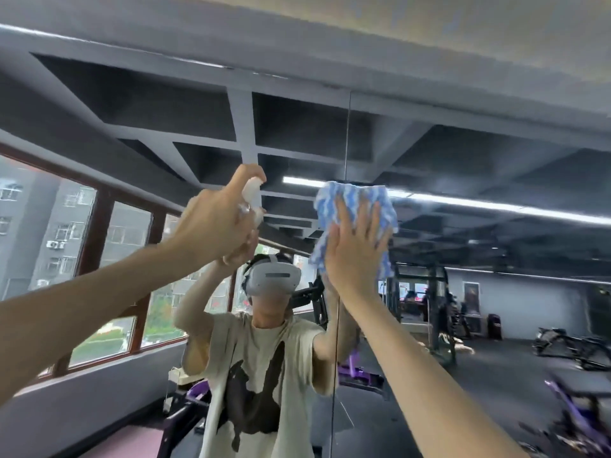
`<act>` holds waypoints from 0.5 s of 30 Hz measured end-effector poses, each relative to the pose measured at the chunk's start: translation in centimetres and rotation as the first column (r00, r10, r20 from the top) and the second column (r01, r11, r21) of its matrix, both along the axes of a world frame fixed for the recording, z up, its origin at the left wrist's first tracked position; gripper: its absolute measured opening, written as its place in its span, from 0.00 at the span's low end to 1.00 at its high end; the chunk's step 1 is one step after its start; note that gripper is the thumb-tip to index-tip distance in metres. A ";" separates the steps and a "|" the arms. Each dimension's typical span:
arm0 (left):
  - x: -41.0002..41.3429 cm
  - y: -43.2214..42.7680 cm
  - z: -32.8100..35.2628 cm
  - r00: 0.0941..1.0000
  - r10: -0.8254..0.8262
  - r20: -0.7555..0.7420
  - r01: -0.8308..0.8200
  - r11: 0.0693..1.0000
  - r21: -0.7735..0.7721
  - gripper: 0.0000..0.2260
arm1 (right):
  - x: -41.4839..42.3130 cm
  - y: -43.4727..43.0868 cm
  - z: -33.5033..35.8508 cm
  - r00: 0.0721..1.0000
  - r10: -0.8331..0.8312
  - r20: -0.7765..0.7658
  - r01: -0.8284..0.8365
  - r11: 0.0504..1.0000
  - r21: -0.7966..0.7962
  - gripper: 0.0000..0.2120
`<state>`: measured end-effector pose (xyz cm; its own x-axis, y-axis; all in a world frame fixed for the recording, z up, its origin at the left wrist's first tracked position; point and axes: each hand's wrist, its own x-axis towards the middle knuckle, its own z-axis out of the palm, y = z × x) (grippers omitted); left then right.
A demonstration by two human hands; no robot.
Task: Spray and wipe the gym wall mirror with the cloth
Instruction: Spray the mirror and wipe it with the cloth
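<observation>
1. Head view: the wall mirror fills most of the frame. A thin vertical seam splits it into panels.
2. The left hand is raised in front of the glass. Its fingers are curled round a small white spray bottle, and the forefinger arches over the top.
3. Most of the bottle is hidden by the hand. The nozzle seems to face the mirror, though blur makes that hard to settle.
4. The right hand lies flat, fingers straight and spread. Its palm presses the cloth against the glass, close to the seam.
5. The cloth is blue and white and bunched up. It shows above the fingertips and at both sides of the hand, and a corner hangs below at the left of the palm.
6. Bottle and cloth are at about the same height, near each other but apart, with the bottle on the left.
7. The reflection shows the person with both arms up, wearing a white headset and a cream T-shirt with a dark print.
8. Also in the glass are brown-framed windows at the left, grey ceiling beams, a bright light strip and gym machines on a dark floor.
</observation>
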<state>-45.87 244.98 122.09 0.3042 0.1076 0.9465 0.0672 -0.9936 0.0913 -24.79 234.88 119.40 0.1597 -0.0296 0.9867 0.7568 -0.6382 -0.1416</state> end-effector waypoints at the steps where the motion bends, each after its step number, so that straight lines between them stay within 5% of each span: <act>1: 0.3 -0.2 0.3 1.000 -0.011 0.008 0.011 1.000 0.011 0.20 | -0.3 0.7 -0.1 0.995 0.006 0.095 0.006 0.993 -0.118 0.24; 4: 1.1 -1.2 1.6 0.999 -0.037 -0.010 0.038 0.998 0.059 0.20 | 3.2 -2.8 2.1 0.964 -0.053 0.260 0.140 0.933 -0.331 0.25; 7: 1.7 -2.3 3.3 0.997 -0.056 -0.058 0.060 0.996 0.072 0.22 | 8.4 -9.8 4.4 0.990 -0.122 -0.075 0.128 0.987 0.096 0.25; 10: 2.5 -2.9 4.7 0.997 -0.056 -0.046 0.059 0.996 0.073 0.22 | 8.0 -11.3 7.2 0.955 0.086 -0.284 0.038 0.914 0.404 0.24; 12: 3.2 -3.2 5.3 0.998 -0.056 -0.022 0.058 0.995 0.080 0.22 | 5.6 -8.3 9.7 0.978 0.079 -0.194 -0.012 0.945 0.326 0.24; 15: 4.3 -3.5 6.0 0.999 -0.045 -0.001 0.045 0.996 0.080 0.23 | 2.5 -2.0 11.4 0.985 -0.012 0.175 0.022 0.998 -0.053 0.24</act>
